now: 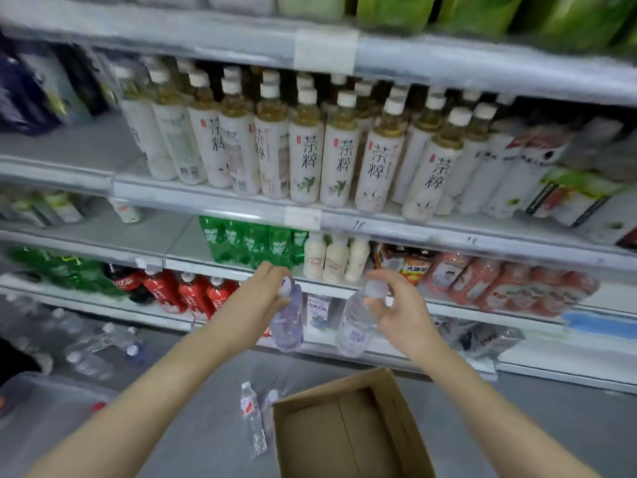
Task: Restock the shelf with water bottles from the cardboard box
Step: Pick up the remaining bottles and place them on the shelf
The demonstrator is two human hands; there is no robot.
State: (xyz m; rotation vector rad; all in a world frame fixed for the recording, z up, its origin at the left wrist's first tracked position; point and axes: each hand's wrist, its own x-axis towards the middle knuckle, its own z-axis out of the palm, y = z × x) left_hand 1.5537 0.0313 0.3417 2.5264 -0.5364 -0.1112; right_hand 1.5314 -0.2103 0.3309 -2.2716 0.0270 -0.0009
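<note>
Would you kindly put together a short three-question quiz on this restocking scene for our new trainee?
1. True or false: the left hand grips the left water bottle by its top, and the right hand grips the right water bottle likewise.
2. The cardboard box is: A) packed with bottles; B) open, no bottles in its visible part; C) taped shut.
3. Fill in: the green soda bottles stand one shelf ___ the tea bottles.

Key: 1 true; 2 B; 3 below.
</note>
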